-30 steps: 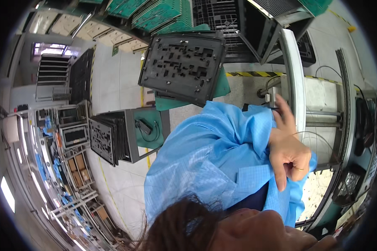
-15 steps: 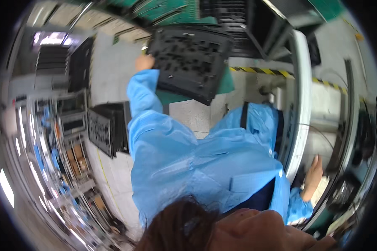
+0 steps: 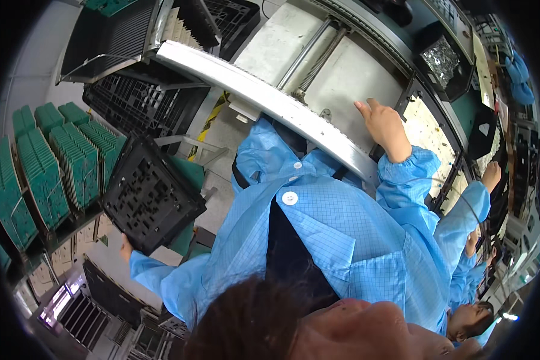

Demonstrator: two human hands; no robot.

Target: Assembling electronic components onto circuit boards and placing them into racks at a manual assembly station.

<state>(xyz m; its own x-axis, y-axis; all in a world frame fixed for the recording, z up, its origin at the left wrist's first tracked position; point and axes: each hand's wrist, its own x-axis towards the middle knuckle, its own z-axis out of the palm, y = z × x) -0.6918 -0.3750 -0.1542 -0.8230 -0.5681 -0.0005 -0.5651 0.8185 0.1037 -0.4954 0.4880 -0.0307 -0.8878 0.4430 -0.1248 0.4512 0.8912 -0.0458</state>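
Note:
A black tray [image 3: 156, 192] with many cut-out pockets lies at the left, over a green surface [image 3: 189, 174]. At the tray's lower left edge is my left hand [image 3: 126, 247], closed against the rim, its fingers partly hidden. My right hand [image 3: 383, 126] hovers over the bare metal bed of a conveyor [image 3: 336, 78], with the fingers apart and loosely bent. Nothing shows in it. Beside that hand, to the right, a dark-framed tray with a pale board [image 3: 423, 129] rests on the line.
Green circuit boards [image 3: 48, 165] stand in rows on a rack at far left. A white rail [image 3: 240, 90] edges the conveyor in front of me. Black crates [image 3: 144, 105] stand beyond it. Co-workers in blue sleeves [image 3: 465, 210] are along the line at right.
My view has swung right toward the conveyor. The right hand has come forward over the metal bed, while the left hand is still at the black tray's edge.

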